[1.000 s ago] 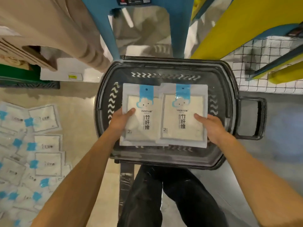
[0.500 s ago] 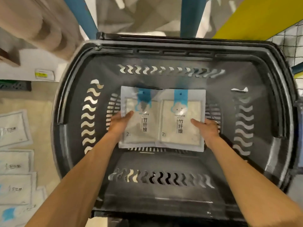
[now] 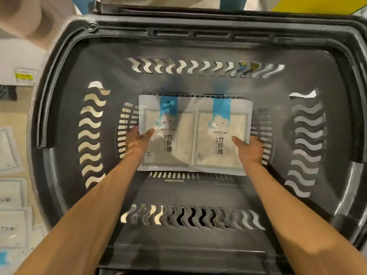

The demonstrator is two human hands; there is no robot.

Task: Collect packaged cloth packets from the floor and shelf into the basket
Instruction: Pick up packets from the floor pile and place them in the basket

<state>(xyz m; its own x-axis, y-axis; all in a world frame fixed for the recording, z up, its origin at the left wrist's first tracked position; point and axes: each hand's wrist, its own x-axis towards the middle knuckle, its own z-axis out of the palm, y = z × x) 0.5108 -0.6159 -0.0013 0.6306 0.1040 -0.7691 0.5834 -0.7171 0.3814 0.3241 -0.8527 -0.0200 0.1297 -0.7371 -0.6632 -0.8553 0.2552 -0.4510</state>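
Two cloth packets, left packet (image 3: 168, 135) and right packet (image 3: 220, 133), lie side by side, slightly overlapping, low inside the black basket (image 3: 59, 80). The left hand (image 3: 139, 140) pinches the left packet's edge; the right hand (image 3: 249, 150) pinches the right one's. For a flat lay, release both together at the basket's bottom. More packets (image 3: 12, 197) wait on the floor.

inside the basket (image 3: 198, 20), the fingers of the left hand (image 3: 137, 141) lay hidden under the left packet (image 3: 168, 135), and those of the right hand (image 3: 250, 149) under the right packet (image 3: 222, 135). whether either packet touched the basket's bottom could not be told. the basket's right rim ran off the frame. left of the basket, floor packets (image 3: 12, 195) were cut by the edge, their print blurred, like the yellow label (image 3: 24, 76).
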